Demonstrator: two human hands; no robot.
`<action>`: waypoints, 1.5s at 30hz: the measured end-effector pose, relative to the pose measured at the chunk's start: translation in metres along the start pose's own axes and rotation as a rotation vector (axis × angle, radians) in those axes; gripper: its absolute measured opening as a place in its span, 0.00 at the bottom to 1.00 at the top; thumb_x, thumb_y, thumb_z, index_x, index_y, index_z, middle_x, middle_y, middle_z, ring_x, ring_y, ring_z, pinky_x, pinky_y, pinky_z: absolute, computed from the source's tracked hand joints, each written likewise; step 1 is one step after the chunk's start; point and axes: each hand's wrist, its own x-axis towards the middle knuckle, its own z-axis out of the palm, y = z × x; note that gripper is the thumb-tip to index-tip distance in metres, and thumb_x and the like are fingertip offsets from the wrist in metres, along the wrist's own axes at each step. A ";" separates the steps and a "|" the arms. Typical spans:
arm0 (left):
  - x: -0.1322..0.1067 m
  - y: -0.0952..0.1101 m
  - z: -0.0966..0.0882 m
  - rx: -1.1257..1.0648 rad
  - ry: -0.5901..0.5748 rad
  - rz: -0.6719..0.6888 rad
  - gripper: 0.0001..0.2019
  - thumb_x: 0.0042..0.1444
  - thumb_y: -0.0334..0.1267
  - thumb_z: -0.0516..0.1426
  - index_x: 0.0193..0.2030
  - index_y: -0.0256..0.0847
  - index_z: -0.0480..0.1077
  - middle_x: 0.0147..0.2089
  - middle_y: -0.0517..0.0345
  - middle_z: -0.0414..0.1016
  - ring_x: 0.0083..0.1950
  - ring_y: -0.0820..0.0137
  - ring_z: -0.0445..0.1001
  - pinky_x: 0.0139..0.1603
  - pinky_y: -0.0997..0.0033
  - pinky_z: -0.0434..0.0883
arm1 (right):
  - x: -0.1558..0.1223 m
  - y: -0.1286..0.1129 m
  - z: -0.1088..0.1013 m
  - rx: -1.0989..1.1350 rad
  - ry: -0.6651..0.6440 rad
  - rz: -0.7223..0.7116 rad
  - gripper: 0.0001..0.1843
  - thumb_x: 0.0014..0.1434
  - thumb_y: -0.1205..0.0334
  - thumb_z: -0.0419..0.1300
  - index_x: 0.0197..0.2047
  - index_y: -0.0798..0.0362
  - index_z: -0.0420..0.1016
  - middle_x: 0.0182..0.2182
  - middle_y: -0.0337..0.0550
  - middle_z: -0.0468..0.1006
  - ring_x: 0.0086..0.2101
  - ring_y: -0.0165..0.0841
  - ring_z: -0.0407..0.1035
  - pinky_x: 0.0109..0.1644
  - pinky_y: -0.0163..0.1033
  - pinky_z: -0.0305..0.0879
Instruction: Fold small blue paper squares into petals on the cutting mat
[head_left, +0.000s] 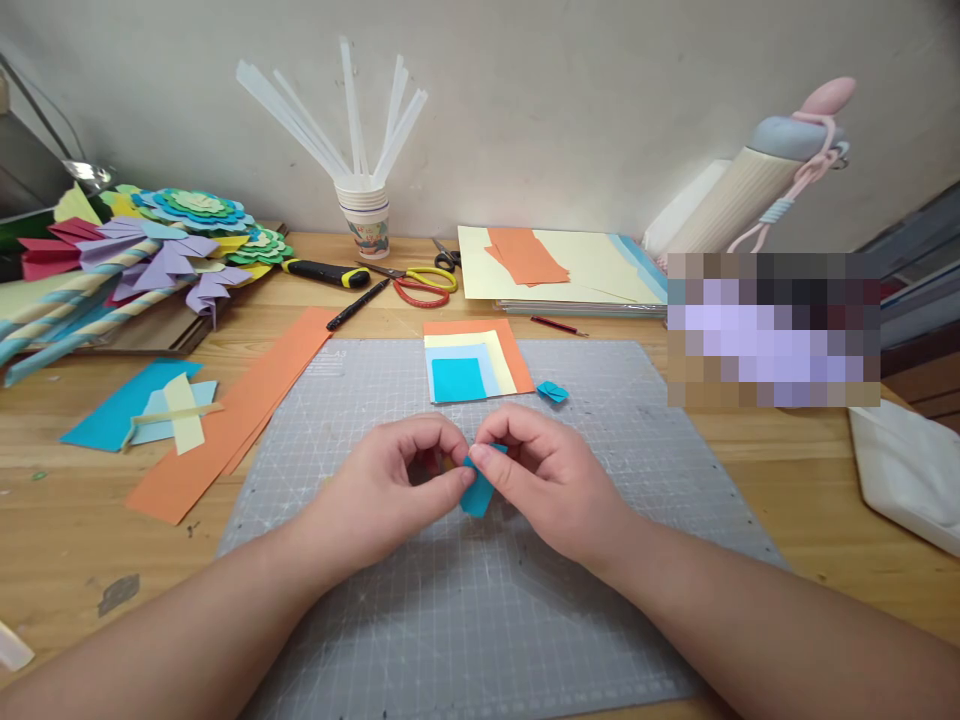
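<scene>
A small piece of blue paper is pinched between my two hands above the grey cutting mat. My left hand grips its left edge with thumb and fingertips. Thumb and fingers of my right hand close on its upper right side. Part of the paper is hidden behind the fingers. Just beyond the hands lies a stack of square papers in orange, yellow, light blue and blue, graded in size. To its right sits a small folded blue paper piece.
Orange strips and blue and yellow scraps lie at left, below paper flowers. Behind the mat are scissors, a utility knife, a black pen, a paper cup of white strips and a paper stack.
</scene>
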 end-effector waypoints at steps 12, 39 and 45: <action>0.000 0.001 0.001 0.013 0.002 -0.037 0.06 0.54 0.38 0.58 0.29 0.39 0.70 0.31 0.58 0.72 0.36 0.67 0.70 0.39 0.66 0.67 | 0.000 0.000 0.000 0.043 -0.002 0.007 0.08 0.60 0.58 0.57 0.31 0.51 0.66 0.26 0.35 0.67 0.24 0.27 0.60 0.26 0.33 0.59; 0.001 0.005 -0.001 -0.215 0.130 -0.124 0.08 0.53 0.40 0.60 0.27 0.40 0.69 0.30 0.63 0.70 0.34 0.72 0.67 0.39 0.73 0.64 | -0.001 -0.001 0.001 0.136 -0.072 0.154 0.07 0.60 0.60 0.55 0.32 0.53 0.69 0.25 0.35 0.65 0.26 0.27 0.62 0.26 0.33 0.56; 0.000 0.010 0.000 -0.142 0.079 -0.104 0.07 0.54 0.38 0.59 0.27 0.39 0.69 0.30 0.63 0.71 0.34 0.73 0.67 0.38 0.74 0.63 | -0.001 0.000 0.002 0.186 -0.039 0.173 0.07 0.59 0.62 0.56 0.30 0.53 0.68 0.24 0.34 0.65 0.25 0.27 0.61 0.27 0.33 0.58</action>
